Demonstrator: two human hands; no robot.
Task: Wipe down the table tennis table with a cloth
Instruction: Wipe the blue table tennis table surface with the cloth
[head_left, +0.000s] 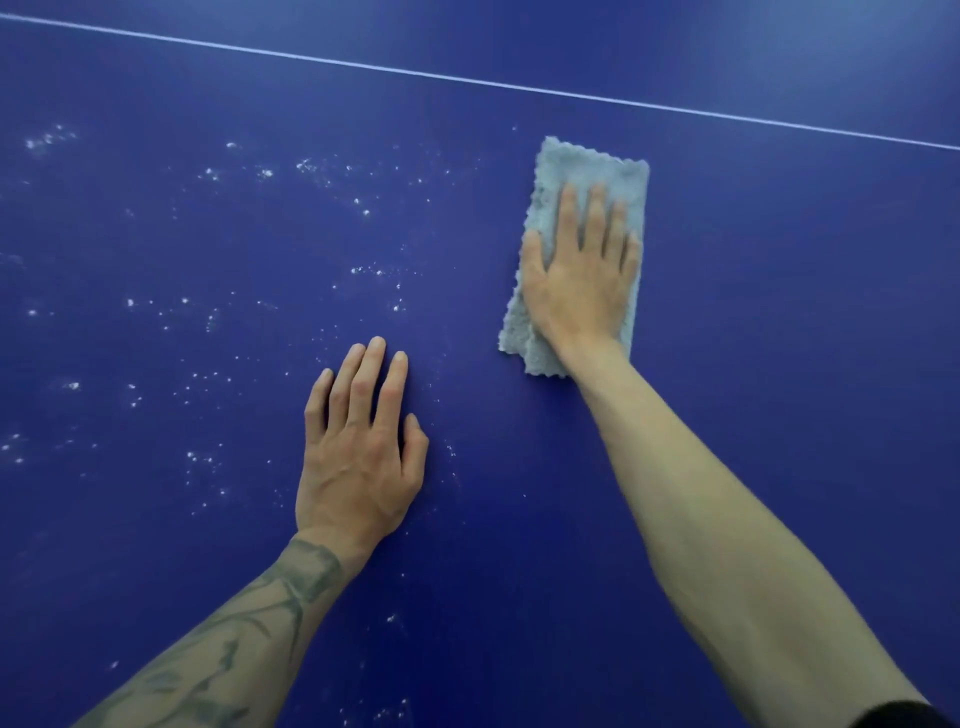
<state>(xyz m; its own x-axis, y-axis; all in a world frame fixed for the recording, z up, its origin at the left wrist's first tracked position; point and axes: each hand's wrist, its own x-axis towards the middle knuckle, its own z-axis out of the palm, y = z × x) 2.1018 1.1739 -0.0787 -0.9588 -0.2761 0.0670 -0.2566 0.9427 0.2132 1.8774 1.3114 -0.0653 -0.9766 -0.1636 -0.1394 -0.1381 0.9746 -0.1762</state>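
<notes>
The dark blue table tennis table (753, 322) fills the whole view. A folded light grey cloth (576, 166) lies flat on it right of centre. My right hand (582, 280) presses down on the cloth with straight fingers, covering its middle and lower part. My left hand (358, 447) rests flat on the bare table surface to the lower left of the cloth, fingers straight, holding nothing. White dust specks (260, 174) dot the table's left half.
A thin white line (467, 80) crosses the table from upper left to right, beyond the cloth. The surface right of the cloth shows no specks. No table edge or net is in view.
</notes>
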